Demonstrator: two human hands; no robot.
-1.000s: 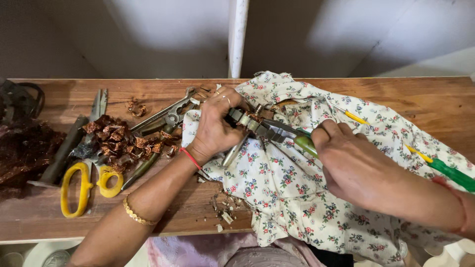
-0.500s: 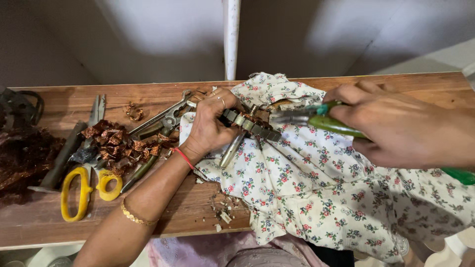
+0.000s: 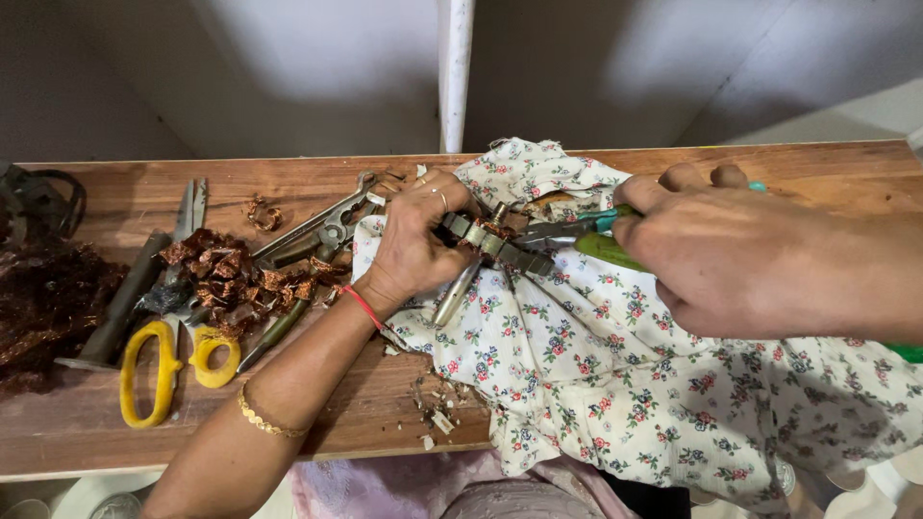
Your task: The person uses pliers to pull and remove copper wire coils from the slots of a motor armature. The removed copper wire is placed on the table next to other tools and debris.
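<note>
A: What is the setting?

B: One long wooden workbench [image 3: 577, 163] runs across the view, with a pale wall and one white upright pipe [image 3: 454, 72] behind it at twelve o'clock.

A: Nearest the person, what lies there?

B: One floral cloth [image 3: 615, 384] spreads from the centre down to five o'clock, hanging over the near edge. At six o'clock small pale chips [image 3: 437, 408] are scattered on the wood. At eight o'clock lies one pair of yellow-handled scissors [image 3: 159, 370].

A: And the hands?

B: Two, both bare. The left hand [image 3: 418, 240] sits at the centre, fingers curled and pressed around one small metal armature [image 3: 486, 240], holding it on the cloth. One red thread circles that wrist, and one gold bangle [image 3: 260, 418] sits lower on the forearm. The right hand [image 3: 731, 255] comes in from three o'clock, fingers closed tight round the green handles of one pair of pliers [image 3: 577, 231], whose tip meets the armature.

A: Farther out?

B: At nine o'clock, one heap of copper scraps [image 3: 240, 279], with a second, darker tangle of copper wire [image 3: 43, 308] at the left edge. Between nine and eleven o'clock lie several dark hand tools; I count one grey pair of pliers [image 3: 322, 231] and one dark-handled tool [image 3: 120, 308], the rest overlapping too much to count.
</note>
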